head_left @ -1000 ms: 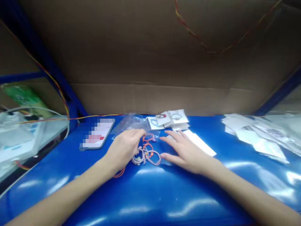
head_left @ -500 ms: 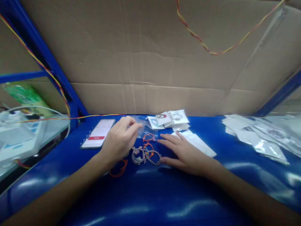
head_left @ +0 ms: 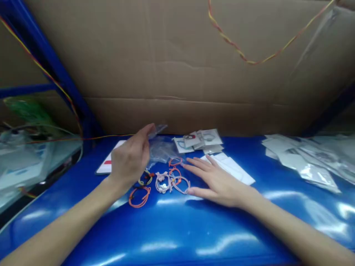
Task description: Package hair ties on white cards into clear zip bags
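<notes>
My left hand [head_left: 128,160] is closed, its fingertips pinching a small clear plastic bag [head_left: 159,129] above the table. More clear bags [head_left: 163,150] lie flat just right of that hand. My right hand [head_left: 217,181] rests open on the blue surface with its fingers spread. By its fingertips are thin cord loops that look like bracelets or hair ties: a pale pink loop [head_left: 163,184] with small charms, a second pale loop [head_left: 183,190] and an orange loop [head_left: 175,161]. Below my left hand lie another orange loop [head_left: 138,201] and a yellowish loop [head_left: 148,179].
White cards [head_left: 238,173] lie beyond my right hand. Behind them sit several bagged loops on cards [head_left: 209,137]. A phone [head_left: 103,168] is partly covered by my left hand. More flat packets [head_left: 313,166] spread at the right. A cardboard wall [head_left: 180,74] stands behind.
My left hand has moved up and to the left, raising a clear bag and covering more of the phone. My right hand has barely moved. The lighting on the wall has darkened.
</notes>
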Tool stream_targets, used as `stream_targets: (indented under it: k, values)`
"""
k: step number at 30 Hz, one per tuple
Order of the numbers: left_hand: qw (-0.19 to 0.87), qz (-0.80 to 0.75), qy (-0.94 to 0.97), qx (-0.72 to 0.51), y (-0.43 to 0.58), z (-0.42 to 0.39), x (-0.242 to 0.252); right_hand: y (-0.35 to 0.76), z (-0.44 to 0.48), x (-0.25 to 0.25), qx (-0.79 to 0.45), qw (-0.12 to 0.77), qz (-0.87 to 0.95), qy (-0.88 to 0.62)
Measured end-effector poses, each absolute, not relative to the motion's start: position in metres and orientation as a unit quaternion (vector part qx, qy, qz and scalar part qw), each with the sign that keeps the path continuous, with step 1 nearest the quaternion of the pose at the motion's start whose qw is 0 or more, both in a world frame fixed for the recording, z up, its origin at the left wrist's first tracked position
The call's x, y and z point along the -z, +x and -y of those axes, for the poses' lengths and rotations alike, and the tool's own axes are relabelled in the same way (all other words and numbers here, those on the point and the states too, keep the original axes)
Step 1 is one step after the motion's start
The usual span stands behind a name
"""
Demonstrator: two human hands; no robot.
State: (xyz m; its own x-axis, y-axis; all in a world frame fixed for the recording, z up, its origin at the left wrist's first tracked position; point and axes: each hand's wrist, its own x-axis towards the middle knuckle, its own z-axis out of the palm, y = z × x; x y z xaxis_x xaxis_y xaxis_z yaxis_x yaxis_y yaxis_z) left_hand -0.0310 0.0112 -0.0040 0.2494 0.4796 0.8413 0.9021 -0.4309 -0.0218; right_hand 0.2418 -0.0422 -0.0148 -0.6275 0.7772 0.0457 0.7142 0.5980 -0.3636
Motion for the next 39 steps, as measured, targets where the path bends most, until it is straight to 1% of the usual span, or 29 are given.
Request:
stream_targets:
  k: [5,8,10,13,15,18,21,25,28,30,32,36,39]
  values:
    - [0.206,0.436,-0.762,0.432,-0.034,-0.014,0.005,0.241,0.042,0.017,-0.159,0.114,0.892,-0.407]
    - [0.207,0.367,-0.790,0.445,-0.034,-0.014,0.008,0.242,0.043,0.017,-0.172,0.144,0.890,-0.398]
    - [0.208,0.303,-0.823,0.434,-0.033,-0.012,0.009,0.241,0.043,0.017,-0.213,0.209,0.876,-0.380]
    - [0.191,0.204,-0.880,0.385,-0.025,-0.002,0.010,0.240,0.043,0.018,-0.334,0.370,0.796,-0.343]
    - [0.187,0.156,-0.902,0.356,-0.017,0.006,0.010,0.238,0.040,0.018,-0.395,0.450,0.727,-0.335]
    - [0.180,0.128,-0.921,0.321,-0.005,0.017,0.013,0.236,0.036,0.017,-0.404,0.506,0.663,-0.376]
    - [0.175,0.117,-0.931,0.298,0.001,0.022,0.014,0.237,0.031,0.015,-0.396,0.541,0.617,-0.412]
    - [0.121,0.112,-0.936,0.310,-0.002,0.025,0.015,0.242,0.026,0.014,-0.381,0.554,0.601,-0.432]
    - [0.047,0.167,-0.912,0.372,-0.002,0.028,0.015,0.245,0.027,0.013,-0.364,0.544,0.626,-0.424]
    - [-0.014,0.229,-0.876,0.425,0.000,0.031,0.013,0.245,0.029,0.011,-0.365,0.525,0.654,-0.405]
    - [-0.077,0.272,-0.856,0.434,0.002,0.032,0.011,0.243,0.032,0.009,-0.373,0.502,0.677,-0.388]
    - [-0.209,0.254,-0.853,0.406,0.007,0.033,0.008,0.241,0.039,0.005,-0.388,0.439,0.720,-0.372]
    - [-0.254,0.274,-0.831,0.413,0.010,0.034,0.010,0.241,0.040,0.004,-0.369,0.401,0.747,-0.381]
